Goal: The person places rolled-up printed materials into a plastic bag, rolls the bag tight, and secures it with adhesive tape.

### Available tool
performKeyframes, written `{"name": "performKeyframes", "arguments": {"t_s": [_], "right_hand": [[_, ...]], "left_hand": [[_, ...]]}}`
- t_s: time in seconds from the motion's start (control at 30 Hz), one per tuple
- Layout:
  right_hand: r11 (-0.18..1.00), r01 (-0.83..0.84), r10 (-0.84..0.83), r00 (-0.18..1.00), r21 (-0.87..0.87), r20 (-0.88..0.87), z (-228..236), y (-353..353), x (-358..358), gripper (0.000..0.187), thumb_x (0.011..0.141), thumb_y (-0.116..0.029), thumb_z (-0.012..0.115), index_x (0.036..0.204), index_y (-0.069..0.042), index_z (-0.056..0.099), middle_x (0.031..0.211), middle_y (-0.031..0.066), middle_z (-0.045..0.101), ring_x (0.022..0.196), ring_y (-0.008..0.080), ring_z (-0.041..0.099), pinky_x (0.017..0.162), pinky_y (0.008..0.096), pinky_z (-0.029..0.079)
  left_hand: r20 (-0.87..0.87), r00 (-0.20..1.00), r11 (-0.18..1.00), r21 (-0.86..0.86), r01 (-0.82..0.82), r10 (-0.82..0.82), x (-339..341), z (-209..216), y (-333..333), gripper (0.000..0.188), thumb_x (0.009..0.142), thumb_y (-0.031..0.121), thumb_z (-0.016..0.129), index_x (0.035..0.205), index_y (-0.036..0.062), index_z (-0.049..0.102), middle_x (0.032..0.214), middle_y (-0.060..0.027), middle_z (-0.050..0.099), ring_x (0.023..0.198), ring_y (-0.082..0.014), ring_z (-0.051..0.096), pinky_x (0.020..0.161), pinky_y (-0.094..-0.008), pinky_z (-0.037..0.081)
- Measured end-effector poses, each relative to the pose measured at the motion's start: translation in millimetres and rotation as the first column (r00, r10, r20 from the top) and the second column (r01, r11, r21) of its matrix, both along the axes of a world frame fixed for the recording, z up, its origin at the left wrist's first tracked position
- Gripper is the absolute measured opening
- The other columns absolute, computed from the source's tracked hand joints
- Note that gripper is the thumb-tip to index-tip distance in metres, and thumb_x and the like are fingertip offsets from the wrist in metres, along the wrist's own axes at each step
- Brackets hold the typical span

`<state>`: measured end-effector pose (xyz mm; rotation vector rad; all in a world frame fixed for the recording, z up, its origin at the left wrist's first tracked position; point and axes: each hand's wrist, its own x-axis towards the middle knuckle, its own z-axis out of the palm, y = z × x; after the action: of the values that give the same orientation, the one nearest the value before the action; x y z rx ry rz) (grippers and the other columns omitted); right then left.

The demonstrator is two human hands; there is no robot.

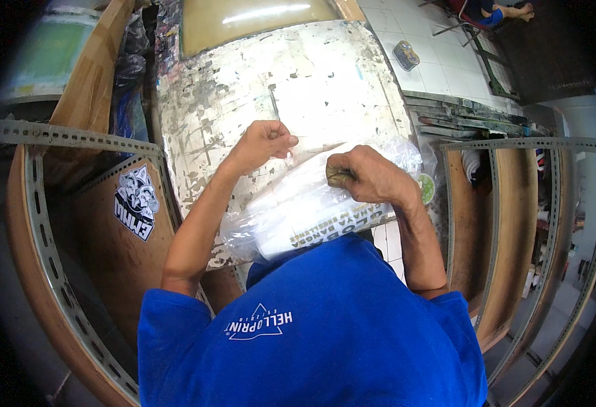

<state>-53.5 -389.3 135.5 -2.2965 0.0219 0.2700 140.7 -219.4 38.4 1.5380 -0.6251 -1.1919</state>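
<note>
A clear plastic bag (242, 227) lies along the near edge of the worn, paint-chipped table (210, 102), close against my blue shirt. Inside it is a flat white item (281, 227), apparently folded, with dark and gold print. My left hand (261, 147) is above the bag's far side, thumb and fingers pinched together. A small clear bit shows below those fingertips; what it belongs to is unclear. Over the right half of the bag, my right hand (372, 178) is curled into a fist. Its fingers hide whatever may be in them.
A framed screen (257, 24) rests at the table's far end. Metal-framed wooden shelving stands left (101, 197) and right (515, 224). Beside the bag's right end sits a round green thing (426, 188). A patterned container (406, 55) is on the tiled floor; another person's leg (508, 12) shows far right.
</note>
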Motion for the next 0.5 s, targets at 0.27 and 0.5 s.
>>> {"name": "performKeyframes", "arguments": {"t_s": [0.27, 0.5], "right_hand": [[0.984, 0.04, 0.001, 0.973, -0.172, 0.231, 2.2, 8.5, -1.4, 0.006, 0.077, -0.006, 0.065, 0.079, -0.001, 0.063, 0.097, 0.0184, 0.067, 0.089, 0.0393, 0.062, 0.079, 0.044, 0.049], [1.0, 0.021, -0.016, 0.975, -0.017, 0.221, -19.3, 5.2, -6.4, 0.013, 0.078, -0.006, 0.067, 0.089, -0.002, 0.064, 0.113, 0.0138, 0.064, 0.111, 0.0346, 0.057, 0.094, 0.043, 0.043]], "left_hand": [[-0.129, 0.991, 0.997, 0.079, -0.024, 0.034, -14.9, -10.9, 3.0, 0.027, 0.093, 0.025, 0.067, 0.095, -0.0012, 0.061, 0.078, -0.0081, 0.063, 0.061, -0.0159, 0.067, 0.051, -0.0253, 0.056], [-0.139, 0.99, 0.999, 0.044, -0.008, 0.015, -12.9, 3.8, 2.5, 0.028, 0.094, 0.024, 0.066, 0.094, -0.0029, 0.06, 0.078, -0.0071, 0.061, 0.06, -0.0162, 0.068, 0.052, -0.0258, 0.058]]}}
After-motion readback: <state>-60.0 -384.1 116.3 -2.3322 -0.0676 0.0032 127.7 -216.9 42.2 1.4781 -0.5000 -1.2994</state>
